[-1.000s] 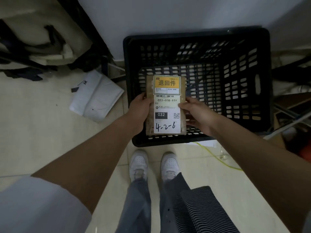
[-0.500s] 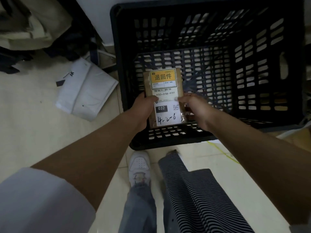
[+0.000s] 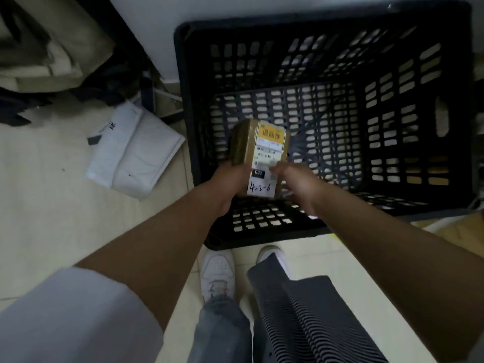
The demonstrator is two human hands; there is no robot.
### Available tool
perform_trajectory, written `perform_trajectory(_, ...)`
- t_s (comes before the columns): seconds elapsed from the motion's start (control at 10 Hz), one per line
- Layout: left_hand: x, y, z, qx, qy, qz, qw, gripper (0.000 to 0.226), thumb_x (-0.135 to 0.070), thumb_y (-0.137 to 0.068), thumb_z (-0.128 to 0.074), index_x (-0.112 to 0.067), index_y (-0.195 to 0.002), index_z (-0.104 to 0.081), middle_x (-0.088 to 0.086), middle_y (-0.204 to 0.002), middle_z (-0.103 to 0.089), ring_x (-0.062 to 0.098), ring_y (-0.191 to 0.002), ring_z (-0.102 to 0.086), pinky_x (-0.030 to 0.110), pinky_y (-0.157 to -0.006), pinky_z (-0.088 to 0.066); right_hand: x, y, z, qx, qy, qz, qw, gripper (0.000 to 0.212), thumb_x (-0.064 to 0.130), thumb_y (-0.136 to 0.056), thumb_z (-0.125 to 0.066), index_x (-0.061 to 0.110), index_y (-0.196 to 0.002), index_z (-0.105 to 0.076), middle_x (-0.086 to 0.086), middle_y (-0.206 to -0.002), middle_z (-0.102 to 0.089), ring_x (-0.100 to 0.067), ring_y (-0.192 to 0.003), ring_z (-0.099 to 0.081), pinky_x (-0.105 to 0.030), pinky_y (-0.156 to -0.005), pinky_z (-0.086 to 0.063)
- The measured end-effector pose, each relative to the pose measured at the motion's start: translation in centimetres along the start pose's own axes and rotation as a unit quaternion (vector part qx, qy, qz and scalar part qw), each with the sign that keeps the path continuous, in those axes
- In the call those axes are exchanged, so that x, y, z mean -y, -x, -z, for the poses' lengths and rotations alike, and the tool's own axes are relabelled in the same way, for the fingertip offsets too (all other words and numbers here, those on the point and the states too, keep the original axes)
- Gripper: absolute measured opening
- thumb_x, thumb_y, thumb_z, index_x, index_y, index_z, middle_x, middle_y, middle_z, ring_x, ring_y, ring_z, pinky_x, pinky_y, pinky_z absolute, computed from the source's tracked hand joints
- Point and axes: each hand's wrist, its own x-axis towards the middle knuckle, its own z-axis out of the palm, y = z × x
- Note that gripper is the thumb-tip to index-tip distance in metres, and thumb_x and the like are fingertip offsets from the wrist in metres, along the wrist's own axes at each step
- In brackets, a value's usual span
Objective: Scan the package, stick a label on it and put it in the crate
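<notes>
A small brown cardboard package (image 3: 245, 142) with a white and yellow label (image 3: 267, 155) marked "4-2-6" is held inside the black slotted plastic crate (image 3: 392, 127), low over its floor. My left hand (image 3: 227, 179) grips the package's left near corner. On its right near side my right hand (image 3: 293, 179) holds it with fingers on the label. The package tilts so that its left side face shows. Nothing else lies in the crate.
The crate stands on a pale tiled floor against a white wall. A white padded mailer (image 3: 133, 153) lies on the floor to its left, near dark bags (image 3: 39, 48). My white shoes (image 3: 218, 271) stand just before the crate's near rim.
Both hands have carried the package forward and down, deeper into the crate. The package has tilted, showing its left side. The camera has moved closer to the crate.
</notes>
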Motion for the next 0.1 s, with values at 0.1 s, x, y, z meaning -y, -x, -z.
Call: perform_trajectory(0.1, -1.00, 2.20, 0.97, -0.003, -0.011, 0.033, 0.999, 0.028, -0.022, -0.090, -0.052, -0.015, -0.116, -0.060, 0.006, -0.114, -0.065, 0.018, -0.092, -0.058, 0.024, -0.074, -0.045, 0.29, 2.70, 0.60, -0.014, 0.036, -0.036, 0.999, 0.018, 0.023, -0.092, -0.052, 0.013, -0.098, -0.065, -0.006, -0.092, -0.068, -0.020, -0.077, -0.058, -0.030, -0.075, -0.045)
